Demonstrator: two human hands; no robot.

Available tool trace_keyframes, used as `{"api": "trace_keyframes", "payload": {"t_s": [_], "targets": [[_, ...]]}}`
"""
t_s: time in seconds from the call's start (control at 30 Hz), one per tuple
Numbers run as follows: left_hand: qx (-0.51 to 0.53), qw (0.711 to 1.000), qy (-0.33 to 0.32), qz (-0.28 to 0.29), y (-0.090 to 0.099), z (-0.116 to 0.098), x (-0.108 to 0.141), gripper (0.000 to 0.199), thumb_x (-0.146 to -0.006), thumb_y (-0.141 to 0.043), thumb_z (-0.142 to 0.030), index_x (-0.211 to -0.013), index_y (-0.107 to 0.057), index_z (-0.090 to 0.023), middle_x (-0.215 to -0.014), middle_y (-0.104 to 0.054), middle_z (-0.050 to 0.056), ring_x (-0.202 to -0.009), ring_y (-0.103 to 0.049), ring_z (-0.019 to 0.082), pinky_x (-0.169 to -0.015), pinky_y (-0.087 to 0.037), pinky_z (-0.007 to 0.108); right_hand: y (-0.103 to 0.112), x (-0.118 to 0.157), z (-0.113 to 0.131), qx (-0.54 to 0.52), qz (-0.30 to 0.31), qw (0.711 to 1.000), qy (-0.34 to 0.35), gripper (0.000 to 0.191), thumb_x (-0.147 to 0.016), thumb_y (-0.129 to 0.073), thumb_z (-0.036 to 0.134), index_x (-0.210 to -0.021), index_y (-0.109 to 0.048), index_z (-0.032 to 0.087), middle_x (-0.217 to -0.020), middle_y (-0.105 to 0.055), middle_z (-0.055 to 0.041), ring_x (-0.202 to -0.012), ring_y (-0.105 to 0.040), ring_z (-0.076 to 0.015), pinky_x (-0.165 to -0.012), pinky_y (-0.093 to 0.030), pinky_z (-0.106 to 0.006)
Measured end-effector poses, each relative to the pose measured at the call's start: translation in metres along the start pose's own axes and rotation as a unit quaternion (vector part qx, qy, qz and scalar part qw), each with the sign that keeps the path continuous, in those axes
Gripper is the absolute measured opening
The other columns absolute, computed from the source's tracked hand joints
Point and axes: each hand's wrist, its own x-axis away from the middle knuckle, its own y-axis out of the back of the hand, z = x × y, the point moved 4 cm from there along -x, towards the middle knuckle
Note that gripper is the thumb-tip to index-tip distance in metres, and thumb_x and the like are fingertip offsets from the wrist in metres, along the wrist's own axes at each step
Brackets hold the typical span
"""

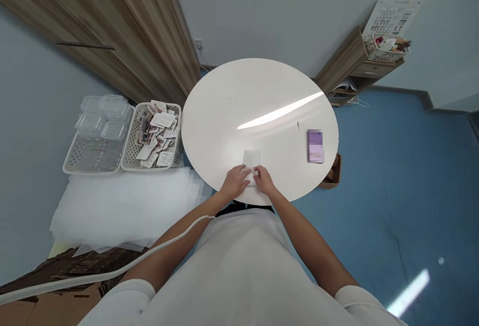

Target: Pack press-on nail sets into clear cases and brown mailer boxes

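Well, from where I stand, the white sheet (252, 158) lies on the round table (232, 91), close to the near edge and right in front of the person's body; that spot looks chosen for reach, since both forearms come down to it without stretching; the left hand (234, 181) rests on the sheet's left side, fingers reaching inward over it, probably to keep something so light from sliding; the right hand (264, 180) is at the right side with its fingers curled in, which looks like care over the edge; whether either hand truly pinches the sheet or only presses it, I cannot tell from this height; the sheet's far end shows beyond the fingers, flat on the tabletop. The purple pack (315, 146) sits well apart near the table's right edge, perhaps to leave the middle free for handling, though its face is too blurred to read; past that edge, lower down, a brown box (336, 171) is partly hidden. On the person's left, two white baskets stand side by side; the outer basket (92, 172) holds clear cases (91, 122), some heaped above the rim, while the inner basket (145, 168), just beside the table, is full of loose cards (163, 119); keeping the kinds apart like that likely spares any sorting; a broad stack (123, 206) of translucent sheets lies nearer the person, spread flat, I'd guess so they don't crease.
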Motion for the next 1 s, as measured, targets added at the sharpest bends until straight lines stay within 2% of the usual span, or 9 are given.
{"api": "trace_keyframes", "payload": {"t_s": [0.1,0.17,0.27,0.37,0.5,0.6,0.67,0.8,1.0], "targets": [[-0.039,0.999,-0.026,0.02,-0.008,-0.005,-0.005,0.043,-0.078,-0.049,-0.029,-0.121,-0.045,-0.022,-0.13,-0.039,0.011,-0.12,-0.035,0.026,-0.096,-0.032,0.042,0.002,0.008,0.003,0.019,0.008,0.999,0.036,0.035,-0.076,-0.038,0.013,-0.111,-0.045,0.017,-0.094,-0.051,-0.0062,-0.081,-0.05,-0.0158,-0.075,-0.046,-0.033],[-0.06,0.998,-0.019,0.017,-0.013,-0.007,-0.004,0.044,-0.08,-0.047,-0.03,-0.123,-0.043,-0.022,-0.133,-0.036,0.011,-0.122,-0.032,0.027,-0.097,-0.03,0.043,0.003,0.018,0.01,0.081,-0.005,0.994,0.076,0.046,-0.076,-0.038,0.011,-0.122,-0.038,0.016,-0.108,-0.05,-0.0106,-0.095,-0.049,-0.0185,-0.082,-0.044,-0.036],[-0.08,0.997,-0.008,0.018,-0.016,-0.007,-0.003,0.046,-0.08,-0.046,-0.033,-0.124,-0.042,-0.022,-0.135,-0.034,0.011,-0.124,-0.029,0.029,-0.098,-0.027,0.045,0.004,0.032,0.023,0.205,-0.029,0.967,0.147,0.061,-0.075,-0.038,0.006,-0.133,-0.026,0.016,-0.133,-0.036,-0.0136,-0.121,-0.034,-0.0236,-0.094,-0.035,-0.04],[-0.081,0.996,0.009,0.03,-0.016,-0.004,-0.005,0.049,-0.079,-0.047,-0.035,-0.126,-0.041,-0.021,-0.137,-0.031,0.012,-0.125,-0.026,0.03,-0.1,-0.024,0.045,0.0,0.04,0.032,0.268,0.003,0.941,0.205,0.074,-0.07,-0.041,0.003,-0.137,-0.016,0.018,-0.144,-0.021,-0.0089,-0.131,-0.019,-0.0239,-0.101,-0.027,-0.043],[-0.049,0.995,0.052,0.062,-0.013,0.006,-0.003,0.053,-0.076,-0.052,-0.041,-0.126,-0.04,-0.028,-0.143,-0.017,0.008,-0.128,-0.018,0.034,-0.097,-0.025,0.05,-0.008,0.034,0.026,0.272,0.032,0.945,0.178,0.076,-0.072,-0.041,0.004,-0.139,-0.007,0.015,-0.144,-0.02,-0.0104,-0.131,-0.022,-0.0229,-0.101,-0.03,-0.043],[-0.021,0.997,0.065,0.046,-0.005,0.018,0.002,0.062,-0.076,-0.051,-0.044,-0.132,-0.031,-0.026,-0.145,-0.013,0.01,-0.13,-0.016,0.032,-0.099,-0.023,0.05,-0.015,0.029,0.023,0.238,0.025,0.958,0.159,0.069,-0.076,-0.037,0.002,-0.138,-0.011,0.015,-0.143,-0.021,-0.0126,-0.131,-0.021,-0.0232,-0.097,-0.038,-0.041],[-0.013,0.999,0.034,0.036,0.0,0.022,0.003,0.071,-0.074,-0.052,-0.042,-0.135,-0.024,-0.02,-0.144,-0.015,0.013,-0.131,-0.015,0.03,-0.101,-0.021,0.048,-0.019,0.027,0.023,0.21,0.026,0.966,0.148,0.066,-0.077,-0.036,0.003,-0.138,-0.014,0.016,-0.143,-0.021,-0.0133,-0.132,-0.02,-0.0249,-0.094,-0.041,-0.042],[-0.001,0.994,-0.075,0.078,-0.003,0.017,-0.003,0.078,-0.066,-0.057,-0.031,-0.135,-0.023,-0.016,-0.142,-0.024,0.014,-0.13,-0.019,0.029,-0.103,-0.022,0.044,-0.025,0.024,0.027,0.176,0.029,0.977,0.12,0.064,-0.077,-0.039,0.005,-0.137,-0.019,0.014,-0.142,-0.022,-0.0155,-0.131,-0.018,-0.0291,-0.096,-0.039,-0.048],[0.012,0.993,-0.092,0.074,-0.006,0.007,-0.008,0.075,-0.061,-0.058,-0.024,-0.13,-0.032,-0.015,-0.133,-0.037,0.014,-0.124,-0.03,0.029,-0.101,-0.026,0.042,-0.021,0.029,0.028,0.195,0.045,0.972,0.124,0.064,-0.072,-0.041,0.006,-0.134,-0.025,0.009,-0.139,-0.028,-0.0182,-0.13,-0.022,-0.0308,-0.094,-0.041,-0.047]]}}
